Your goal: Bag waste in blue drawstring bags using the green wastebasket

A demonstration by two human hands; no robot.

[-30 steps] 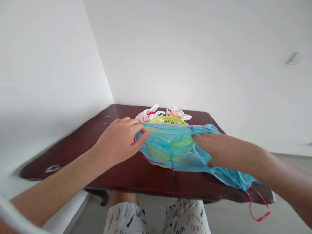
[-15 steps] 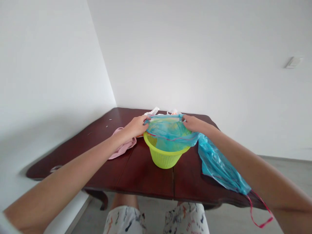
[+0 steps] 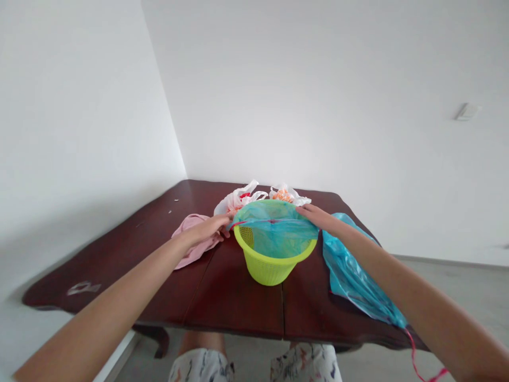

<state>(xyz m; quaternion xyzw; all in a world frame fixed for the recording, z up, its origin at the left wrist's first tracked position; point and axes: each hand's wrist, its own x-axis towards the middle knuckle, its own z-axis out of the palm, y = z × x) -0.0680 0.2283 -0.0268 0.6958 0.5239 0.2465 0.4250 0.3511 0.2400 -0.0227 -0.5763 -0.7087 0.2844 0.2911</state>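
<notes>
A lime-green plastic basket (image 3: 267,271) with perforated sides stands upright on the table. A thin blue drawstring trash bag (image 3: 278,233) lies partly inside it, its far edge over the back rim and its red-stringed near edge stretched across the opening. My left hand (image 3: 214,227) is closed at the basket's left rim, with the bag's edge at its fingertips. At the right rim, my right hand (image 3: 314,214) grips the bag, its fingers over the edge. My right fingertips are partly hidden. Beside my right forearm lies a bunch of blue trash bags (image 3: 350,270) with a red string.
A pink cloth (image 3: 194,254) lies left of the basket. Behind it are a white plastic bag with red contents (image 3: 234,200) and another with orange contents (image 3: 287,194). The dark wooden table (image 3: 234,297) meets white walls; a clear scrap (image 3: 83,288) lies at left.
Both hands have come down to the basket's sides, and the bag's far edge has dropped from above the basket to its back rim. The white bags behind show more fully.
</notes>
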